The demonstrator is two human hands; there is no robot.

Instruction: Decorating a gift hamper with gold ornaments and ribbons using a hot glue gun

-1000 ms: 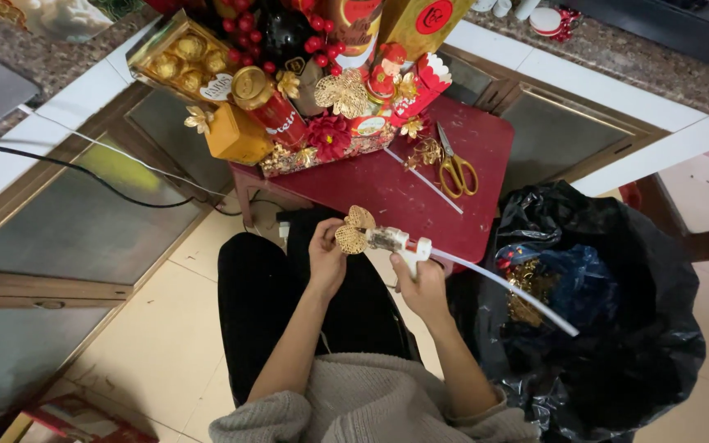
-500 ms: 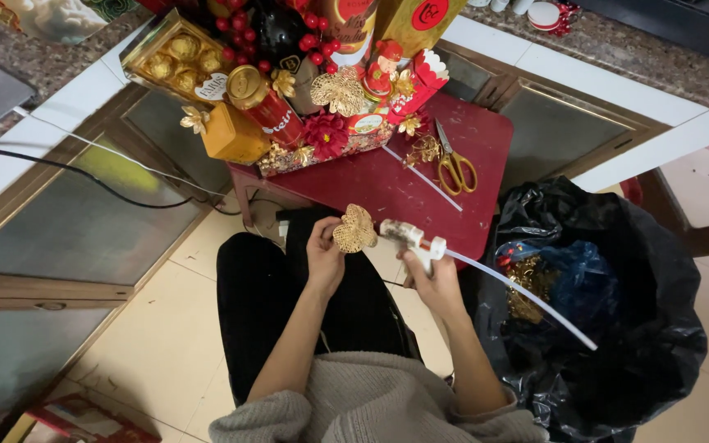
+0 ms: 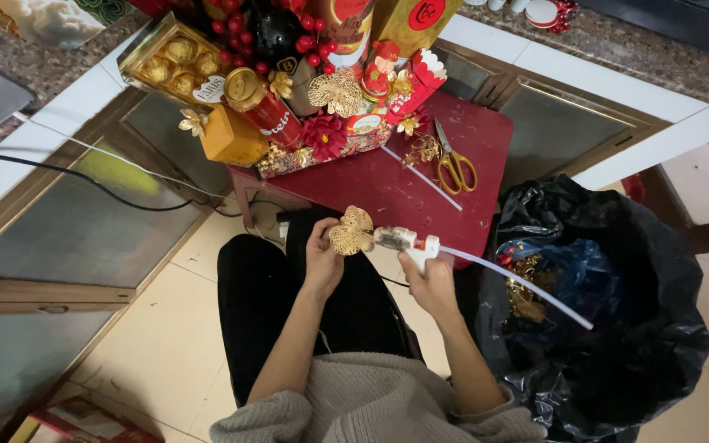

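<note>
Hands over your lap | your left hand (image 3: 322, 261) fingers pinch gold filigree ornament (image 3: 352, 232) | your right hand (image 3: 428, 283) fingers wrap white stick (image 3: 519, 283), just before red surface (image 3: 420, 184) | ornament likely light, fragile, bendable: hold its edge; stick stiff, grip near taped end

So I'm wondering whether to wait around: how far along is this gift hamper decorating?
Mostly dressed already: the hamper on the red table carries gold and red flowers, berries, tins and a box of gold-wrapped sweets. In hand: the left hand holds a gold filigree ornament, the right hand a glue gun touching it. Left: that ornament is not yet on the hamper; scissors and scraps lie out.
</note>
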